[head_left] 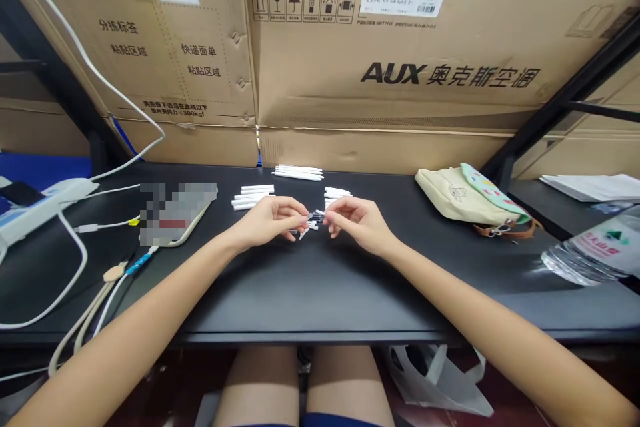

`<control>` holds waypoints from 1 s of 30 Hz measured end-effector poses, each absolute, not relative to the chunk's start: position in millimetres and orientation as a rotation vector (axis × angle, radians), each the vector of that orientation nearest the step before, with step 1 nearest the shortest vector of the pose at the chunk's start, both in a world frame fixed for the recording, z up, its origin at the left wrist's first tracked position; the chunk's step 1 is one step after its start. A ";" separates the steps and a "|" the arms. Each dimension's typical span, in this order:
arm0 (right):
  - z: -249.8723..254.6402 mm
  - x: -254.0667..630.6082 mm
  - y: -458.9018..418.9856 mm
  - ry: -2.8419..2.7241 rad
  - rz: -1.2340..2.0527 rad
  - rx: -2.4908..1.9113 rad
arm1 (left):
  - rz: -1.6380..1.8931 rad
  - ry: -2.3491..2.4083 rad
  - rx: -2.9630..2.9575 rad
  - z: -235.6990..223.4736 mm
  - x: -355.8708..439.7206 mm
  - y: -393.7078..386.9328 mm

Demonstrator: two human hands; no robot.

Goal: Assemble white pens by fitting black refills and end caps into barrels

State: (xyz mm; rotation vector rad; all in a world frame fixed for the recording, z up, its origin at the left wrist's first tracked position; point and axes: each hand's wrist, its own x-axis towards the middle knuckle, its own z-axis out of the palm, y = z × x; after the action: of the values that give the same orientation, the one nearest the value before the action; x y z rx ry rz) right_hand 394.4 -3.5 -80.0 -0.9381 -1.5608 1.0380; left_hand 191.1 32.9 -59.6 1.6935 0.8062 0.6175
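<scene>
My left hand and my right hand meet above the middle of the black table. Their fingertips pinch a small bundle of thin black and white rods from either side, and the fingers hide part of it. Three small piles of white plastic sticks lie close by: one left of my left hand, one behind my right fingers, and one further back near the table's far edge.
Stacked AUX cardboard boxes stand behind the table. On the left are a power strip, white cables and a pouch. On the right are a beige cloth bag, papers and a plastic water bottle.
</scene>
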 end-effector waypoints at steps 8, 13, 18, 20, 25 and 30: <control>-79.1 397.9 -4.2 -1.677 1.016 -0.953 | 0.619 0.771 1.725 -61.5 189.8 33.8; -76.5 402.1 -5.1 -1.827 0.981 -1.019 | 0.562 0.799 1.770 -61.1 191.2 31.4; -75.0 397.3 -4.5 -1.610 0.996 -0.995 | 0.636 0.823 1.695 -63.6 196.5 28.4; -73.9 397.1 -3.7 -1.600 1.034 -0.997 | 0.642 0.817 1.673 -64.9 197.8 27.8; -72.8 399.0 -2.6 -1.603 1.103 -0.989 | 0.630 0.801 1.660 -65.6 199.1 26.1; -72.9 400.7 -1.4 -1.630 1.181 -0.999 | 0.622 0.779 1.727 -66.3 199.8 24.5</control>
State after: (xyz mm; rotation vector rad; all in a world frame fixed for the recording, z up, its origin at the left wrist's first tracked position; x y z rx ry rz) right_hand 400.7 -1.4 -72.9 -0.9987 -1.6305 1.1814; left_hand 199.8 24.5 -66.3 1.7273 0.7791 0.6220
